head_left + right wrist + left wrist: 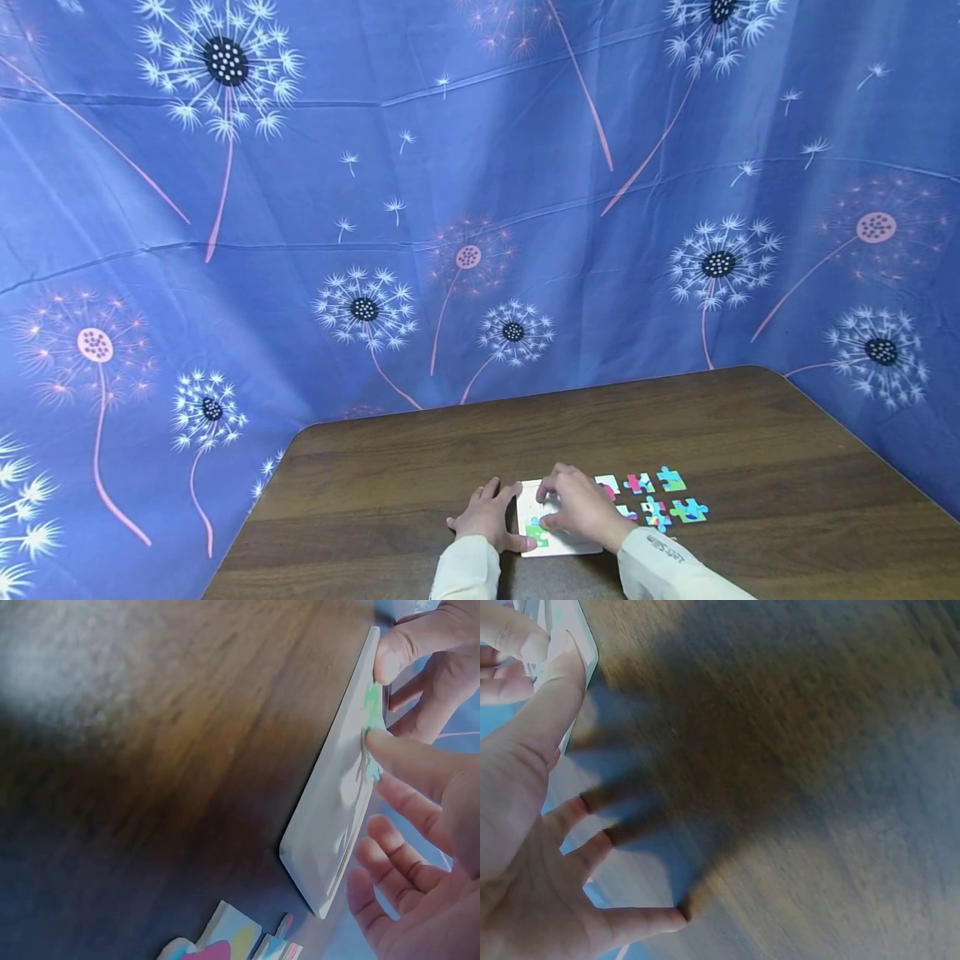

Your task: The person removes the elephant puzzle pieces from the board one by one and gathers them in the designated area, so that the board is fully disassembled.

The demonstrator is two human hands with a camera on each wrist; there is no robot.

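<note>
A white puzzle tray (562, 547) lies on the table with a green puzzle piece (537, 532) in its left part. My left hand (482, 518) is spread at the tray's left side, its thumb lying on the near left corner and the other fingers reaching out over the tabletop. Over the tray, my right hand (581, 505) pinches a puzzle piece (372, 766) with blue-green colour between thumb and index finger. That piece is close to the tray's surface beside the green one, partly hidden by the thumb. The remaining right fingers are loosely bent.
Several loose puzzle pieces lie right of the tray in two rows, among them a green and blue piece (672, 478) and another one (688, 510). The brown wooden table (360, 492) ends at a blue dandelion-print curtain (570, 275) behind and at the sides.
</note>
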